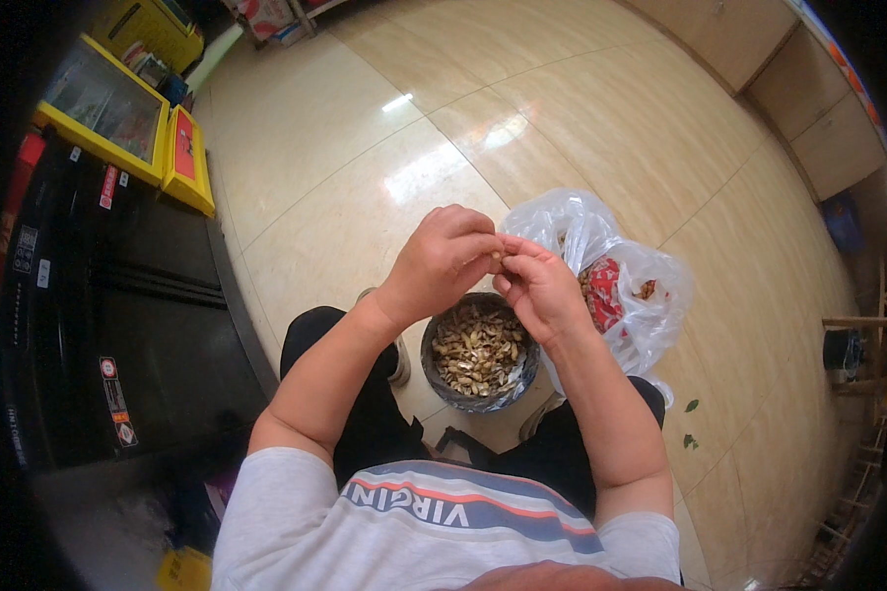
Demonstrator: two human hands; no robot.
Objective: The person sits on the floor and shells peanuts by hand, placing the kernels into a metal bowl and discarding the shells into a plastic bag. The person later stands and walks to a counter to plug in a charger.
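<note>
My left hand (443, 258) and my right hand (551, 288) meet above a round bin. Between their fingertips is a small tan peanut (496, 260), mostly hidden by the fingers. The bin (430, 373), lined with a dark plastic bag, stands on the floor between my feet and holds many pieces that look like peanut shells (477, 351). Just right of the bin, partly behind my right forearm, lie clear plastic bags (661, 325). Through the film I see brown pieces and a red printed bag (605, 284).
A black appliance (170, 325) stands close on the left, with a yellow-framed glass case (111, 111) beyond it. Wooden cabinets (769, 81) line the far right. Green leaf scraps (690, 441) lie on the tiled floor (318, 177), near a wooden stool (857, 322).
</note>
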